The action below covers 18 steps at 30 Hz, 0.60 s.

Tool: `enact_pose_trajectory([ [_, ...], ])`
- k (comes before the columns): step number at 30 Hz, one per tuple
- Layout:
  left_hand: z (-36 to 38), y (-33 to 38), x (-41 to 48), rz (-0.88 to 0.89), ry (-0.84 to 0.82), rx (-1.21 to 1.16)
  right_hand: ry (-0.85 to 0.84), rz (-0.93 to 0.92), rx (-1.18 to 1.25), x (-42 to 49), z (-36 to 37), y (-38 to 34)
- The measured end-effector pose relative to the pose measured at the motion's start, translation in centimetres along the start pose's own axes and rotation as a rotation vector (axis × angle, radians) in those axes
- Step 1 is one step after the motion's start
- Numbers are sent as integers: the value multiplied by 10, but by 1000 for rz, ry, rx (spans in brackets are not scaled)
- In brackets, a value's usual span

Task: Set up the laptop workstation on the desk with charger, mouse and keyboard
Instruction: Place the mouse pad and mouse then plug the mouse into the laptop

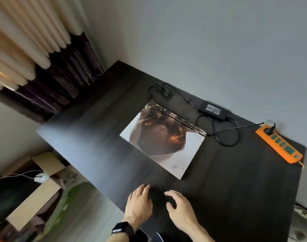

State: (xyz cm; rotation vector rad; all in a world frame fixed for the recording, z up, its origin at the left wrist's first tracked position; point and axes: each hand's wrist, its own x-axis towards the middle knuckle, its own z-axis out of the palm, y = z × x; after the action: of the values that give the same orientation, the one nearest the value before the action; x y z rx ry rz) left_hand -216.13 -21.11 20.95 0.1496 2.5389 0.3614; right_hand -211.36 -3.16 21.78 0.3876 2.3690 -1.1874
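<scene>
A closed laptop [168, 142] with a picture on its lid lies in the middle of the dark desk [90, 137]. Behind it sits the black charger brick [213, 110], its cables looping on the desk. One cable runs to a plug in the orange power strip [280, 144] at the right. My left hand [139, 201] and my right hand [179, 205] rest flat on the desk near its front edge, fingers spread, holding nothing. Between them is a dark blurred patch; I cannot tell if it is an object. No mouse or keyboard shows clearly.
The desk stands against a grey wall [201, 41]. Curtains [35, 58] hang at the left. Open cardboard boxes [37, 189] with white cables sit on the floor left of the desk. A black watch [123, 230] is on my left wrist.
</scene>
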Motion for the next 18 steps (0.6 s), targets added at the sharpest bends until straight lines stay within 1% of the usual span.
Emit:
enact_pose_trajectory([
  [4,-5,-38,-46,-100,116,-130,-95,-223,-199,-9,15,-41],
  [9,-27,-97,-100,-178,305,-226,-109,-365,-304,-26,48,-104],
  [12,-39,-152,-143,-221,419,-264,-117,-453,-331,-44,95,-149],
  [14,-44,-192,-170,-245,474,-288,-129,-478,-313,-58,128,-177],
  [18,-51,-275,-229,-351,561,-333,-163,-572,-280,-88,203,-233],
])
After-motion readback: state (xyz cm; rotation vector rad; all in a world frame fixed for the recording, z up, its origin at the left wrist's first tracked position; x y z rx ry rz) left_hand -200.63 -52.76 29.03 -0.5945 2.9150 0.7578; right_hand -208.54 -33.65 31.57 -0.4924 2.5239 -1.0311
